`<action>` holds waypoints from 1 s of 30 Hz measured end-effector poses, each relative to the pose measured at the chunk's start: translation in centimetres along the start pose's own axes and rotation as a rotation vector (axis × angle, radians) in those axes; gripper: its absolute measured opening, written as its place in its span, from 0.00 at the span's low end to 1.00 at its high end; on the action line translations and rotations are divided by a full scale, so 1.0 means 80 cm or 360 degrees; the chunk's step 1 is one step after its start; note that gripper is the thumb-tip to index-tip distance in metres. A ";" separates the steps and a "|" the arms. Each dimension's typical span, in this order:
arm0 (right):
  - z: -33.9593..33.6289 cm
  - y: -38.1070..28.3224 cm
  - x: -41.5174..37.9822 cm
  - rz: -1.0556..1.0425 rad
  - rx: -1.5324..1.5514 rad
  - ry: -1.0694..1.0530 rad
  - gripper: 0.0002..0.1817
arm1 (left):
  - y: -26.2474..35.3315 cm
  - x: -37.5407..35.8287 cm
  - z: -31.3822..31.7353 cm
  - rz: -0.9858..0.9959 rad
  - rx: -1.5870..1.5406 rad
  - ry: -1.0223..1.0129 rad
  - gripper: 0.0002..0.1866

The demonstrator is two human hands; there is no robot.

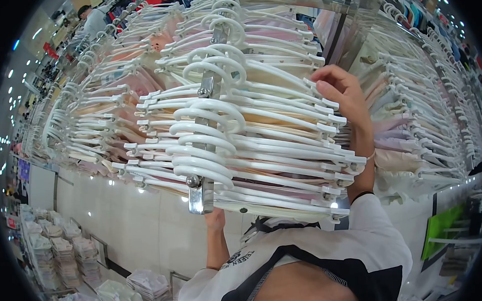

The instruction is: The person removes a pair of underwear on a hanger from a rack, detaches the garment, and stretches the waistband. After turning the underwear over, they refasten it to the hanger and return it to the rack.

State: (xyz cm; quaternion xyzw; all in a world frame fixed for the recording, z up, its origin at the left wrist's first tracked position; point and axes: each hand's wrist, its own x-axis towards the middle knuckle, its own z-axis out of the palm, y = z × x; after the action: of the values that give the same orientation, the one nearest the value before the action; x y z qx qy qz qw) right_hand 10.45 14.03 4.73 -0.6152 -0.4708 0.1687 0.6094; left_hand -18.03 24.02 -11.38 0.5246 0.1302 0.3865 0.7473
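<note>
White plastic hangers point(272, 122) with pale clothes crowd a metal rail point(200, 200) that runs away from the wearer. On the right side of this rack, my right hand point(341, 88) is raised at the hanger ends, its thumb and index finger curled close to one clip; whether it grips anything is unclear. Below the rail's near end, my left hand point(215, 219) shows only in part under the lowest hangers. Its fingers are hidden behind them.
More racks of hangers stand at the left point(89, 130) and right point(427, 110). Stacks of folded clothes point(65, 260) sit low at the left. A person point(93, 21) is in the far left background. A green panel point(443, 228) is at lower right.
</note>
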 end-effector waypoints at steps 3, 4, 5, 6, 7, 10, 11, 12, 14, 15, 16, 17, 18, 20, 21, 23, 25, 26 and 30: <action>-0.004 0.006 0.006 0.0014 -0.0067 -0.0277 0.12 | -0.015 -0.001 -0.011 0.0025 0.0047 0.0057 0.33; -0.005 0.009 0.007 -0.0016 -0.0107 -0.0360 0.12 | -0.021 -0.001 -0.015 0.0044 0.0063 0.0085 0.33; -0.004 0.012 0.009 -0.0039 -0.0099 -0.0407 0.13 | -0.027 -0.002 -0.019 0.0023 0.0062 0.0103 0.33; -0.003 0.015 0.010 -0.0059 -0.0089 -0.0454 0.13 | -0.027 -0.003 -0.018 0.0000 0.0063 0.0124 0.33; -0.001 0.016 0.010 -0.0078 -0.0075 -0.0503 0.13 | -0.027 -0.003 -0.017 -0.0025 0.0066 0.0146 0.33; 0.007 0.010 0.010 -0.0037 -0.0111 -0.0469 0.14 | -0.025 0.000 -0.020 0.0026 0.0025 0.0026 0.32; 0.009 0.007 0.010 -0.0076 -0.0131 -0.0427 0.14 | -0.019 0.001 -0.018 -0.0041 0.0009 -0.0020 0.32; 0.010 0.005 0.010 -0.0021 -0.0087 -0.0342 0.15 | -0.007 0.003 -0.012 -0.0110 -0.0006 -0.0066 0.32; 0.012 -0.001 0.006 0.0098 -0.0001 -0.0168 0.15 | 0.006 0.005 0.000 -0.0106 -0.0053 -0.0025 0.26; 0.012 -0.003 0.007 0.0098 0.0092 -0.0118 0.15 | 0.007 0.007 0.008 -0.0033 -0.0085 0.0062 0.20; 0.013 -0.005 0.009 0.0101 0.0185 -0.0068 0.15 | 0.007 0.005 0.010 -0.0003 -0.0093 0.0088 0.17; 0.013 -0.007 0.010 0.0104 0.0280 -0.0015 0.15 | 0.007 0.004 0.012 0.0027 -0.0101 0.0113 0.14; 0.012 -0.009 0.012 0.0044 0.0294 -0.0012 0.14 | 0.007 0.002 0.010 0.0015 -0.0086 0.0078 0.13; 0.009 -0.015 0.015 0.0088 0.0352 -0.0015 0.14 | 0.004 -0.001 0.003 -0.0018 -0.0067 0.0011 0.11; 0.007 -0.017 0.016 0.0109 0.0381 -0.0016 0.14 | 0.000 -0.004 -0.001 -0.0040 -0.0064 -0.0021 0.10; 0.005 -0.015 0.021 -0.0040 0.0262 0.0037 0.13 | -0.001 -0.007 -0.003 -0.0069 -0.0065 -0.0057 0.10; 0.003 -0.020 0.023 -0.0041 0.0223 0.0057 0.12 | -0.001 -0.009 -0.002 -0.0079 -0.0075 -0.0065 0.10; 0.000 -0.021 0.024 -0.0045 0.0187 0.0035 0.12 | -0.001 -0.010 -0.002 -0.0100 -0.0066 -0.0063 0.10; -0.006 -0.026 0.028 -0.0125 -0.0093 0.0023 0.13 | 0.001 -0.018 -0.001 -0.0179 -0.0046 -0.0027 0.09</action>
State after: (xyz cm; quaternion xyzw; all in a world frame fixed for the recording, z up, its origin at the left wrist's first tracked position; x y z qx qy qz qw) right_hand 11.18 15.10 7.55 -0.6150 -0.4949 0.1265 0.6007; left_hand -19.07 23.07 -11.64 0.5089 0.1475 0.3413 0.7764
